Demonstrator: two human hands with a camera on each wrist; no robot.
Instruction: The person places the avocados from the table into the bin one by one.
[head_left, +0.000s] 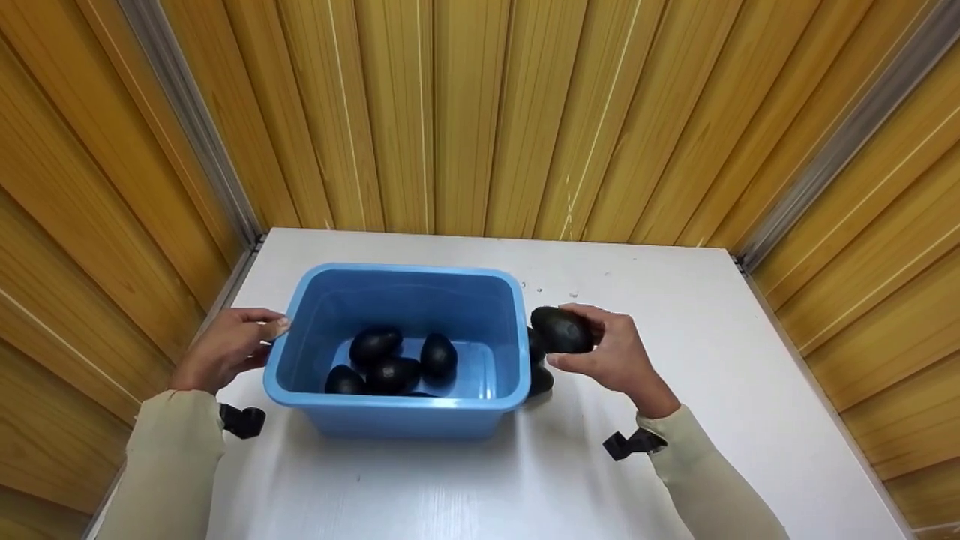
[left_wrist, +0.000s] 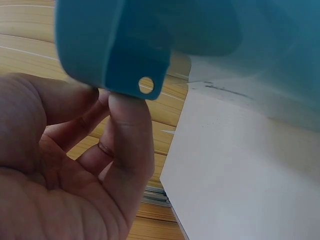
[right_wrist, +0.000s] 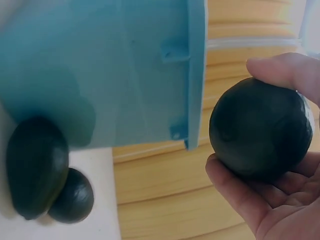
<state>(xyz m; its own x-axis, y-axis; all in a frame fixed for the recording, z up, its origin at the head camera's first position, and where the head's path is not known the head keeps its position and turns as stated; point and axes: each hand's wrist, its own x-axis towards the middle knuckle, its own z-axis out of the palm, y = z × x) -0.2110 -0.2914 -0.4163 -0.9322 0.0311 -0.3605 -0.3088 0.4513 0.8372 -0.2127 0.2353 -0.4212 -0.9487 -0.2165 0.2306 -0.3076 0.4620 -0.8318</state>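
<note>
A blue plastic tub (head_left: 405, 420) stands on the white table with several dark avocados (head_left: 394, 375) lying inside. At its left end my left hand (head_left: 232, 345) pinches the rim between thumb and index finger; the left wrist view shows the fingertips at the tub's rim corner (left_wrist: 135, 75), beside a small hole. To the right of the tub my right hand (head_left: 611, 349) holds a dark avocado (head_left: 561, 330) a little above the table, thumb and fingers around it. Below it, two more avocados (right_wrist: 37, 167) lie on the table against the tub's right side, partly hidden in the head view.
The white table (head_left: 675, 300) reaches to wood-patterned panel walls (head_left: 472, 112) at the back and both sides, with grey metal strips in the corners. Black wrist mounts (head_left: 244, 420) sit on both sleeves. Small marks (head_left: 574, 294) dot the tabletop behind the right hand.
</note>
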